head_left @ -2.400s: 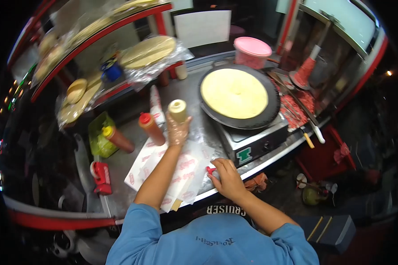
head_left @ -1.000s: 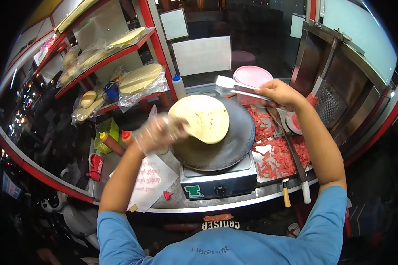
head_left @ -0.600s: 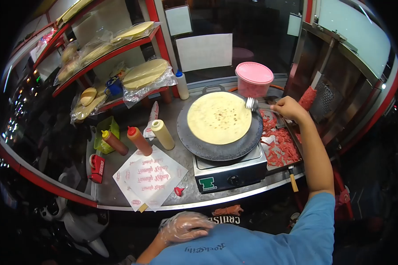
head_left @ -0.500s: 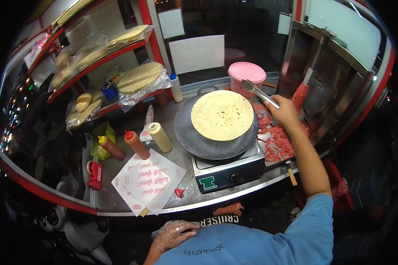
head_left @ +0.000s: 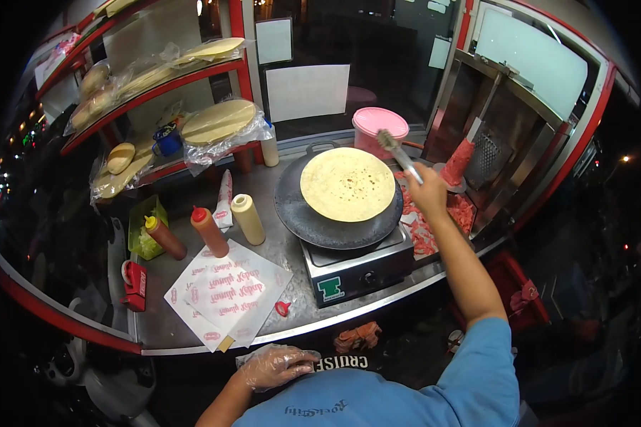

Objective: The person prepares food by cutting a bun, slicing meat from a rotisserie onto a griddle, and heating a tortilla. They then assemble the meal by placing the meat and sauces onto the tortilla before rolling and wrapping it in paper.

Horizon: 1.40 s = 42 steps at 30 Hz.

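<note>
My right hand (head_left: 429,188) is closed around metal tongs (head_left: 402,154), held above the right rim of a round dark griddle (head_left: 299,224). The tongs' tips look close together and grip nothing that I can see. A pale flatbread (head_left: 345,186) with brown specks lies on the griddle, apart from the tongs. Under my right forearm is a tray of shredded reddish meat (head_left: 424,238). My left hand (head_left: 279,366), in a clear plastic glove, rests against my blue shirt with its fingers stretched out, holding nothing.
Sauce bottles (head_left: 210,231) and printed wrapping papers (head_left: 228,292) are on the counter left of the stove (head_left: 360,274). A pink-lidded tub (head_left: 379,128) stands behind the griddle, a meat spit (head_left: 457,164) at right. Shelves (head_left: 157,80) hold bagged flatbreads.
My right hand and the tongs have shifted slightly toward me and blurred a little. The whole view has turned a bit. The flatbread still lies on the griddle.
</note>
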{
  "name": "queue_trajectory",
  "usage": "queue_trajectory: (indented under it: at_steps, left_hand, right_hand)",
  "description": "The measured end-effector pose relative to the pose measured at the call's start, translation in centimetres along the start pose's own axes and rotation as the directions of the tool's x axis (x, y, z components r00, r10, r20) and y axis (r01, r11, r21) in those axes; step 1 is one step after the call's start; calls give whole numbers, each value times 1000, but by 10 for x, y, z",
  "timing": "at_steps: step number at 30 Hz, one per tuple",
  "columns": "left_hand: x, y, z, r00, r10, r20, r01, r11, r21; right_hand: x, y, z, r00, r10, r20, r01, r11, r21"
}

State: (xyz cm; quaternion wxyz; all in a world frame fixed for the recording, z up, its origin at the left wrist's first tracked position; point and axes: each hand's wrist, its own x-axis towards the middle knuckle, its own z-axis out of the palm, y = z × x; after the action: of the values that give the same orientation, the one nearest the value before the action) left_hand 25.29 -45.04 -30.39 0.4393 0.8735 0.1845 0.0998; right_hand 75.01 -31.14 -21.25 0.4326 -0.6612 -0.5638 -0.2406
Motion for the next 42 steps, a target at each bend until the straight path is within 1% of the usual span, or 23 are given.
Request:
queue_trajectory:
  at_steps: [2,4,5,10,12,14,16,17,19,22,23,26,27,29,30,32,33,34,36,37,38,40,42]
  left_hand:
    - [-9,-2,9,998,-64,14,65,997,-47]
    - [-15,-15,20,999,-46,-17,46,999,-3]
    - [-21,-19,27,996,-91,-11,91,996,6]
    - [-37,-26,35,994,-106,-2,106,994,27]
    - [-42,-34,35,993,-121,9,120,989,81]
    - [-53,-41,36,993,-115,-14,115,988,105]
    - [-65,-40,32,976,-210,-63,217,968,129]
    - [-71,-35,28,964,-259,-68,265,956,128]
    - [-80,-38,26,955,-284,-87,293,950,109]
    - [-79,-40,28,941,-339,-26,339,933,121]
    - [-72,-28,21,935,-354,-2,351,927,133]
    - [-60,-32,21,977,-212,-12,212,972,98]
    - [-57,-31,19,978,-206,-13,206,973,104]
    - [-53,-27,19,973,-228,-23,230,969,96]
    - [-52,-29,22,973,-230,-24,231,968,95]
    - [-52,-37,29,975,-209,-74,213,976,49]
    - [-52,-38,32,975,-208,-77,212,976,50]
    - [-51,-40,34,966,-250,-57,253,967,38]
    - [-47,-36,38,953,-299,-39,300,954,24]
    - [-43,-34,40,919,-395,-1,394,918,-42]
    - [-41,-32,41,874,-484,45,486,868,-102]
    - [-45,-76,71,846,-523,107,530,846,-55]
    - [-49,-133,110,810,-563,163,572,820,-6]
  right_hand:
    - [-12,-35,-4,980,-73,188,56,994,95]
    - [-15,-57,-5,823,76,564,108,952,-286]
    - [-21,-63,-4,881,3,472,110,971,-212]
    - [-34,-70,4,829,73,554,110,951,-289]
    - [-40,-80,-3,981,-44,188,31,997,73]
    - [-49,-76,-30,988,4,152,-12,999,48]
    - [-61,-58,-59,862,191,470,-127,978,-164]
    - [-66,-51,-69,867,185,462,-121,979,-165]
    - [-71,-35,-79,830,265,490,-338,939,65]
    - [-51,2,-63,900,239,364,-272,961,43]
    - [-47,10,-58,890,253,379,-223,967,-122]
    - [-40,22,-43,955,280,99,-268,956,-124]
    - [-39,25,-44,956,280,91,-268,956,-123]
    - [-42,26,-47,864,269,426,-266,962,-69]
    - [-41,23,-46,864,268,427,-265,962,-67]
    - [-40,14,-45,957,259,133,-218,940,-263]
    - [-35,9,-48,963,239,123,-222,966,-134]
    - [-31,10,-46,965,233,122,-217,967,-132]
    - [-31,14,-38,889,225,398,-224,973,-50]
    - [-36,19,-27,943,128,308,-66,977,-202]
    - [-32,14,-24,942,130,310,-70,978,-198]
    - [-18,-5,-20,971,113,213,-121,992,22]
    - [-13,-8,-11,938,95,333,-122,991,62]
